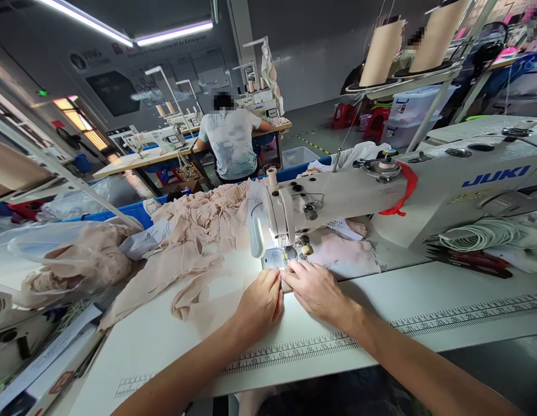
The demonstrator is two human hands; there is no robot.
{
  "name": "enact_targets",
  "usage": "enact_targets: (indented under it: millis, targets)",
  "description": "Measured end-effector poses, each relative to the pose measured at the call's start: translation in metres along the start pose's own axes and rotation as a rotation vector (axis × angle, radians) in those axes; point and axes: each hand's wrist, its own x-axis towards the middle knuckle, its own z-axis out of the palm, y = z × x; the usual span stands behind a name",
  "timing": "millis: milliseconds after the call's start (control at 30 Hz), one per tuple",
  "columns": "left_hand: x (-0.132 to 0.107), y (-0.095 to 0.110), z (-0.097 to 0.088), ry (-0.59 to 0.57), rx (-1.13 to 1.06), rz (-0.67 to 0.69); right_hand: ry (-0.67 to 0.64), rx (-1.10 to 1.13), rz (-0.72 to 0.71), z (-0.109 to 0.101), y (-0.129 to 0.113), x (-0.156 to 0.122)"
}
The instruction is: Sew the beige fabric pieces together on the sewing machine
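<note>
Beige fabric [287, 286]: likely light, limp; hold flat near edges. Left hand [260, 297]: fingers bunched; right hand [317, 288]: fingers extended; pinch indeterminable.

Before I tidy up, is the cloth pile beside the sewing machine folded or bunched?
Mostly bunched: the cloth pile shows loose, crumpled ruffles; its near end lies flatter.

Both hands are right at the machine's [338, 199] needle end, left hand [260, 300] just beside right hand [317, 290], fingertips down, whatever's under them mostly hidden. Beige cloth [208, 216] is heaped from the table's [402, 289] far edge toward its left, ruler [294, 351] along the near edge, coiled cord [480, 237] off toward the right.
</note>
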Motion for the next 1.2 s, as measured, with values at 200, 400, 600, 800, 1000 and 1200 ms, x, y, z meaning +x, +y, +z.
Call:
enact_targets:
  millis: [200, 400, 600, 800, 1000, 1200]
  targets:
    - [0.01, -0.007, 0.008, 0.011, 0.018, -0.013, 0.026, 0.043, 0.203, -0.01, 0.017, 0.0]
    - [0.023, -0.009, 0.02, -0.015, 0.047, -0.06, 0.1, 0.051, 0.236, -0.009, 0.033, -0.005]
    - [0.028, -0.01, 0.022, -0.014, 0.057, -0.066, 0.15, 0.049, 0.221, -0.005, 0.034, -0.007]
    - [0.028, -0.011, 0.022, -0.003, 0.025, -0.042, 0.184, 0.075, 0.224, -0.004, 0.031, -0.008]
    - [0.028, -0.013, 0.022, -0.015, 0.036, -0.037, 0.159, 0.277, 0.365, 0.001, 0.045, 0.006]
    - [0.028, -0.015, 0.021, -0.004, 0.063, -0.007, 0.059, 0.373, 0.482, 0.003, 0.061, 0.023]
